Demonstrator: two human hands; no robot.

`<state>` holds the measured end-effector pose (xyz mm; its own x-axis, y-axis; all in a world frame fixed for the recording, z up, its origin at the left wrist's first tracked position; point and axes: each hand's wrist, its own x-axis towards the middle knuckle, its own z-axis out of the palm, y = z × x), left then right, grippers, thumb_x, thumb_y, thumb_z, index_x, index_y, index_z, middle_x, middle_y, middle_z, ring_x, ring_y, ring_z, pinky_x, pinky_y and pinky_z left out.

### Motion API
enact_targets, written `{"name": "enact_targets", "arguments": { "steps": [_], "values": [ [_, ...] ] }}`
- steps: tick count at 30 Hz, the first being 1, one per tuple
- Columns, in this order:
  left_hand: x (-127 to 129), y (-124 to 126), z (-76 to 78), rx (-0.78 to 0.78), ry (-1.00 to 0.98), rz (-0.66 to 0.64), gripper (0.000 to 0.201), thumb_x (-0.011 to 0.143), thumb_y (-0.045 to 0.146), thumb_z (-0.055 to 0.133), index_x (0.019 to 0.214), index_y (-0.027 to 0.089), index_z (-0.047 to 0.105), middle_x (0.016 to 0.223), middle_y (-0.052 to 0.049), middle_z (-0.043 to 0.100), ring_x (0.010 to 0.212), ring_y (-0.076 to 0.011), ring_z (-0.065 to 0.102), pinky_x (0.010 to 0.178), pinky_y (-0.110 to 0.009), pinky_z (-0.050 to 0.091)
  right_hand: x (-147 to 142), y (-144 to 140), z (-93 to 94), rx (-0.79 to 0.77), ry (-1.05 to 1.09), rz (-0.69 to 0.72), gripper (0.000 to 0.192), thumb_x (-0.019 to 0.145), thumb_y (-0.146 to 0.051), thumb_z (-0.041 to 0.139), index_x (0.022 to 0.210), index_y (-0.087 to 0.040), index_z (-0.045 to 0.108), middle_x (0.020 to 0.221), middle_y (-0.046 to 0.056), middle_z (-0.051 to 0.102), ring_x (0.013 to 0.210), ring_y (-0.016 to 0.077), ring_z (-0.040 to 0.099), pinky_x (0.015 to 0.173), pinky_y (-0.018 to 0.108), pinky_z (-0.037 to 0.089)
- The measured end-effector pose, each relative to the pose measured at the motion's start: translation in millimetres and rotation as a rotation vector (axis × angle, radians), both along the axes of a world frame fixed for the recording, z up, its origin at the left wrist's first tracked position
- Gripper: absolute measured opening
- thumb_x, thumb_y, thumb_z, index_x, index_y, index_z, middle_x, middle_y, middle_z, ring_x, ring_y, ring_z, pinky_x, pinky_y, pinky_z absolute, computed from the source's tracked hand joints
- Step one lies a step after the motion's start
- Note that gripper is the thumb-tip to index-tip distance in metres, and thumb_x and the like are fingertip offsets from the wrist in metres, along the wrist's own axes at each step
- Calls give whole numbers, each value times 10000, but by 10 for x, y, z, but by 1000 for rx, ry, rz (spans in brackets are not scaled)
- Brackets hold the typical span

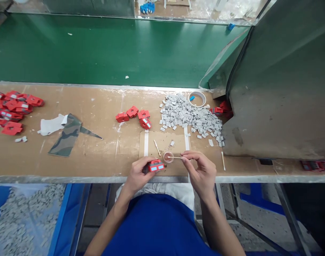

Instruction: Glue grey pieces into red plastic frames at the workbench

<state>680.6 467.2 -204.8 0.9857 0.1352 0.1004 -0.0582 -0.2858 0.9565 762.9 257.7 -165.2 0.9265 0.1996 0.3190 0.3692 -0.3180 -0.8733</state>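
Both your hands are in the head view, well apart from each other over the cardboard-covered bench (pixel 104 163). Your left hand (pixel 137 175) is closed on a red part (pixel 156 166), thumb and fingers gripping its left end near the front edge, with its two pale windows facing you. Your right hand (pixel 201 173) pinches a thin stick (pixel 175 157) between thumb and fingertips; the stick points left, its far end over a small round cup (pixel 164 160) just right of the red part. Whether that end touches the cup's contents, you cannot tell.

Beyond the cup lie a loose pale stick (pixel 156 146) and a single grey tile (pixel 172 143). Farther back, a heap of grey tiles (pixel 180 113) spreads beside a tape roll (pixel 204 97). Four more red parts (pixel 132 111) sit left of it, and a camouflage cloth (pixel 68 137) lies farther left, near a red pile (pixel 15 105).
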Motion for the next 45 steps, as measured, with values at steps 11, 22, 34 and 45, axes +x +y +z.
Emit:
{"name": "enact_targets", "arguments": {
  "steps": [11,22,34,45],
  "values": [
    [-29,24,-67,-66,-6,22,202,898,312,787,1055,188,761,941,-76,819,782,-188,756,716,-257,591,406,-221,-217,-255,-77,88,168,1019,-291,615,1147,-239,710,1134,103,753,1040,264,718,899,417,589],
    [-12,38,-9,-165,18,46,191,872,304,809,1010,175,774,946,-82,823,811,-191,778,734,-246,617,1375,-456,-305,-642,-118,120,173,936,-125,639,1018,-218,760,1014,88,719,932,262,673,830,367,517],
    [-7,43,8,-220,-12,46,180,861,284,817,1002,176,789,920,-70,821,806,-177,777,741,-225,615,1243,-453,-301,-482,77,23,156,942,-212,570,919,-186,722,1001,135,740,911,274,677,866,379,510],
    [-62,117,-18,-330,16,-4,464,877,417,819,1303,238,767,1062,-89,799,908,-203,767,807,-267,623,444,-530,-73,-42,399,19,337,922,-510,654,962,-184,727,817,67,753,735,209,738,698,329,605]
  ]
}}
